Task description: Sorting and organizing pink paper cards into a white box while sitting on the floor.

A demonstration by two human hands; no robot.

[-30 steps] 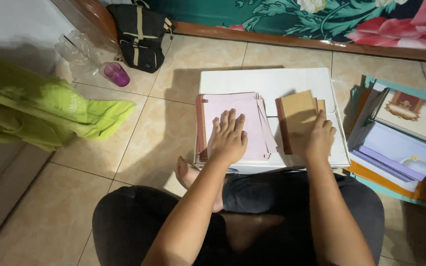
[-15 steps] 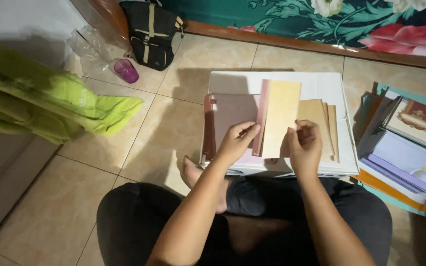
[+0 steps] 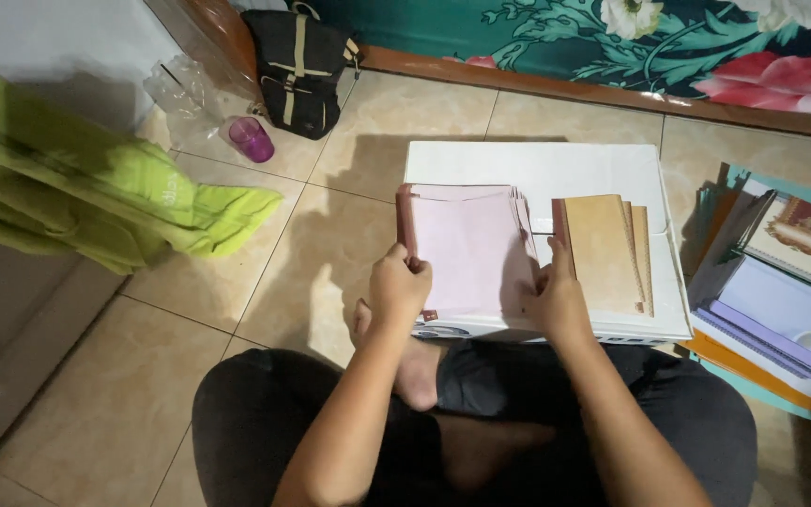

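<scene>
— Head view first: what are the hands on?

— A pink stack of booklets (image 3: pixel 469 252), lying flat on top of a white box (image 3: pixel 537 167) in front of the crossed legs. The left hand (image 3: pixel 399 286) pinches its near left edge, beside the dark red spine, with the fingers curled over the cover. The right hand (image 3: pixel 554 296) grasps the near right corner, thumb up along the loose page edges.

— So both are closed on the same thing?

— Yes, each holds one side of the stack; neither is released. The stack lies between the two hands and reaches away from the fingers, toward the far side of the box.

— Which way does its long axis run?

— Away from the person, spine on the left, open edges on the right. Both hands sit at its near end, about equally close.

— What is right beside it?

— A tan stack of booklets (image 3: pixel 603 253), just to the right on the same box, also lying lengthwise away from the person. It is close to the right thumb, and I cannot tell whether they touch.

— And farther out?

— To the right on the tiled floor (image 3: pixel 265 282), a pile of books and folders (image 3: pixel 781 291). To the left, a green cloth (image 3: pixel 96 197). Beyond it, a purple cup (image 3: pixel 252 139), some clear crumpled plastic (image 3: pixel 180 89) and a black bag (image 3: pixel 300 61) near the flowered wall.

— Anything blocking the hands?

— Only the tan stack crowding the right side; the left side is free floor.
</scene>
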